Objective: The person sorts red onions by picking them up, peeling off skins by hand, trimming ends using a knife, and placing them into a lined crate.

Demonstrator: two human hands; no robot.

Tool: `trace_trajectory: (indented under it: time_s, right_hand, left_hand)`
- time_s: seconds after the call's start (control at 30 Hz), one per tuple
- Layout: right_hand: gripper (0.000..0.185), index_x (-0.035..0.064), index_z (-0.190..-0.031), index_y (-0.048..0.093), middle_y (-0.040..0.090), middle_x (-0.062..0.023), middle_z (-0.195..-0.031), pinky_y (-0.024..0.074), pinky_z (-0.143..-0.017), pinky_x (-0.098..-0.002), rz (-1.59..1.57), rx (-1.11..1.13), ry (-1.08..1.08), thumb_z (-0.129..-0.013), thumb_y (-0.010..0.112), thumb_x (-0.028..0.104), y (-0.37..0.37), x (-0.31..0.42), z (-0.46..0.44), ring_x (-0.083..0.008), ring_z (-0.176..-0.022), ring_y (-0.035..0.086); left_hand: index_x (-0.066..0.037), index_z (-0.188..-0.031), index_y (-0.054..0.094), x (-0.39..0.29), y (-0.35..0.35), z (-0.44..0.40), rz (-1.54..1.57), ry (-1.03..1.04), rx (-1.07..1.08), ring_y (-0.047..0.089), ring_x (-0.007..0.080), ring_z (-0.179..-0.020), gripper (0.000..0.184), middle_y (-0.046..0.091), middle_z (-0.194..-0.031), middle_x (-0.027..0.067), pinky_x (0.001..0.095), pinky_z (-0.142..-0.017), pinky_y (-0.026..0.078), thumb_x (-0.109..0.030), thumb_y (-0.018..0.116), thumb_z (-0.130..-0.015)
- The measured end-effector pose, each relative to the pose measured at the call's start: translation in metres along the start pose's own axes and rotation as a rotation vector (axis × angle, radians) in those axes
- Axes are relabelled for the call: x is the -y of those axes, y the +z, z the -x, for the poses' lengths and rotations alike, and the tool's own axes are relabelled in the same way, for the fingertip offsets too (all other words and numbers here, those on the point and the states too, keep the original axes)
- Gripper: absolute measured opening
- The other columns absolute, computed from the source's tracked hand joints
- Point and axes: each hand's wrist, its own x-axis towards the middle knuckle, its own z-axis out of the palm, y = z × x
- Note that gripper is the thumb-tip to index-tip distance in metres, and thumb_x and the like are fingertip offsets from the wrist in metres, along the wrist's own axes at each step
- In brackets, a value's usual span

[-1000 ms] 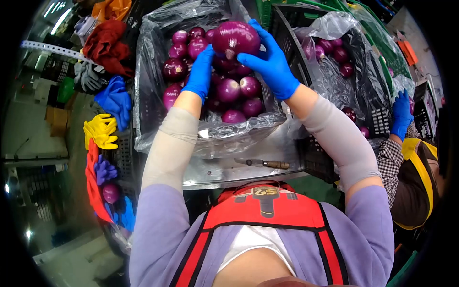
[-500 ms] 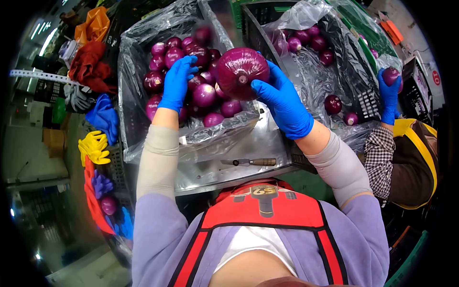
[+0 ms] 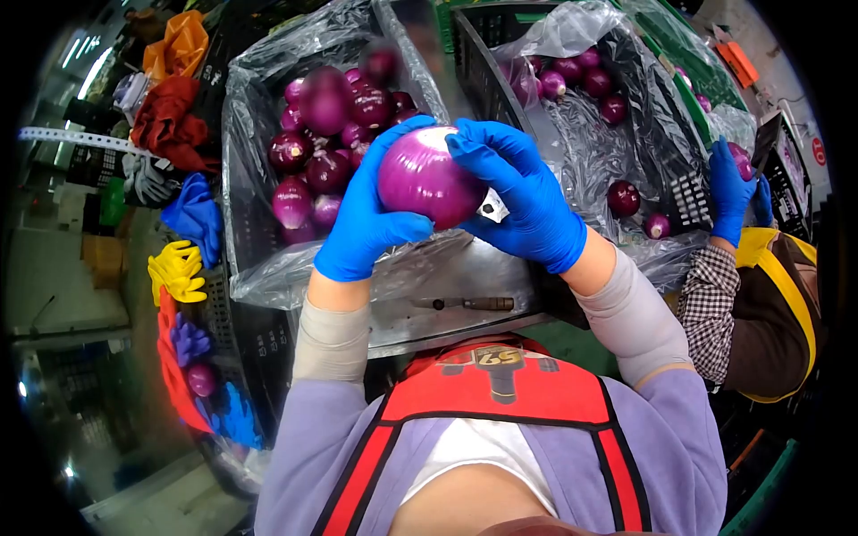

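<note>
A large, glossy red onion (image 3: pixel 427 186) is held up between my blue-gloved hands, above the near right part of a crate lined with clear plastic (image 3: pixel 253 161). My left hand (image 3: pixel 365 223) cups its left side, with the thumb underneath. On the right side, my right hand (image 3: pixel 534 201) has its fingers curled against the top by a pale patch. Several red onions (image 3: pixel 329 171) lie in the lined crate behind. A knife with a wooden handle (image 3: pixel 487 304) rests on the metal tabletop (image 3: pixel 411 326) below my hands.
Another lined crate (image 3: pixel 487 67) with several onions stands to the right. Farther right, a co-worker's blue-gloved hand (image 3: pixel 731 192) holds an onion. Yellow gloves (image 3: pixel 177 271), blue gloves (image 3: pixel 195 219) and red cloth (image 3: pixel 170 125) hang along the left.
My left hand has moved right and closed around the onion. The onion has come down slightly and turned, showing a pale patch on top. Another blurred onion now appears above the left crate.
</note>
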Motion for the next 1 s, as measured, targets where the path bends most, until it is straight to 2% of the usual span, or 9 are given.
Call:
trace_trajectory:
  time_s: [0.2,0.4,0.63,0.7,0.8,0.83,0.9,0.93,1.0]
  right_hand:
    - [0.072,0.0109,-0.131,0.049,0.042,-0.0159,-0.139,0.0394,-0.103,-0.0406,0.140,0.093,0.135,-0.065,0.075,0.004,-0.015,-0.003,-0.009,-0.0365,-0.126,0.043]
    - [0.058,0.0018,-0.126,0.051,0.050,-0.0173,-0.132,0.0411,-0.099,-0.0403,0.050,-0.220,0.115,-0.073,0.072,0.009,-0.043,0.029,0.004,-0.0336,-0.120,0.049]
    - [0.053,0.0036,-0.124,0.054,0.050,-0.0166,-0.133,0.0414,-0.097,-0.0385,-0.735,0.442,0.461,-0.076,0.072,0.016,0.007,0.076,0.115,-0.0305,-0.120,0.051]
    - [0.053,0.0037,-0.125,0.052,0.056,-0.0157,-0.121,0.0437,-0.094,-0.0400,-0.638,0.434,0.680,-0.077,0.070,0.017,0.044,0.065,0.160,-0.0316,-0.111,0.055]
    - [0.055,0.0074,-0.126,0.052,0.053,-0.0166,-0.122,0.0435,-0.095,-0.0404,0.013,0.531,0.527,-0.076,0.069,0.020,0.066,0.041,0.199,-0.0332,-0.113,0.053]
    - [0.055,0.0074,-0.126,0.052,0.053,-0.0166,-0.122,0.0435,-0.095,-0.0404,0.010,0.534,0.526,-0.076,0.069,0.020,0.072,0.034,0.209,-0.0332,-0.113,0.053]
    - [0.053,0.0078,-0.124,0.054,0.057,-0.0150,-0.114,0.0471,-0.087,-0.0408,0.219,0.587,0.571,-0.074,0.067,0.021,0.078,0.024,0.220,-0.0338,-0.104,0.055]
    - [0.053,0.0078,-0.124,0.054,0.057,-0.0150,-0.114,0.0471,-0.087,-0.0408,0.215,0.591,0.568,-0.074,0.067,0.021,0.078,0.019,0.224,-0.0338,-0.104,0.055]
    - [0.049,0.0105,-0.119,0.057,0.059,-0.0134,-0.108,0.0485,-0.081,-0.0412,0.219,0.726,0.588,-0.073,0.069,0.024,0.078,0.012,0.226,-0.0334,-0.099,0.057]
  left_hand:
    - [-0.005,-0.137,0.036,0.012,0.008,0.016,-0.304,0.331,-0.234,0.047,0.0245,-0.122,0.107,0.043,-0.136,0.0109,0.0394,-0.104,0.042,-0.025,0.093,-0.049]
    - [-0.005,-0.138,0.035,0.018,0.002,0.033,-0.673,0.542,-0.309,0.040,0.0277,-0.130,0.105,0.038,-0.142,0.0130,0.0416,-0.108,0.035,-0.026,0.092,-0.052]
    - [-0.007,-0.137,0.039,0.020,0.004,0.056,-0.767,0.580,-0.351,0.036,0.0317,-0.133,0.101,0.036,-0.144,0.0164,0.0437,-0.110,0.032,-0.030,0.091,-0.054]
    - [-0.007,-0.137,0.039,0.023,0.006,0.059,-0.756,0.586,-0.340,0.035,0.0318,-0.134,0.102,0.035,-0.145,0.0163,0.0438,-0.111,0.031,-0.030,0.091,-0.053]
    - [-0.007,-0.137,0.039,0.029,0.011,0.064,-0.729,0.574,-0.348,0.037,0.0318,-0.132,0.102,0.035,-0.144,0.0164,0.0442,-0.109,0.033,-0.030,0.091,-0.054]
    - [-0.007,-0.137,0.039,0.031,0.015,0.066,-0.723,0.568,-0.354,0.038,0.0319,-0.132,0.102,0.035,-0.144,0.0164,0.0443,-0.108,0.034,-0.030,0.091,-0.054]
    - [-0.005,-0.137,0.039,0.031,0.030,0.068,-0.036,0.267,-0.413,0.045,0.0326,-0.125,0.094,0.038,-0.141,0.0162,0.0453,-0.103,0.042,-0.037,0.086,-0.062]
    - [-0.007,-0.137,0.038,0.023,0.037,0.073,0.314,-0.055,-0.523,0.052,0.0323,-0.117,0.090,0.042,-0.138,0.0151,0.0445,-0.093,0.050,-0.054,0.074,-0.070]
    - [-0.009,-0.132,0.043,0.034,0.034,0.074,0.999,-0.107,-0.261,0.055,0.0288,-0.111,0.084,0.051,-0.128,0.0131,0.0435,-0.090,0.049,-0.065,0.064,-0.073]
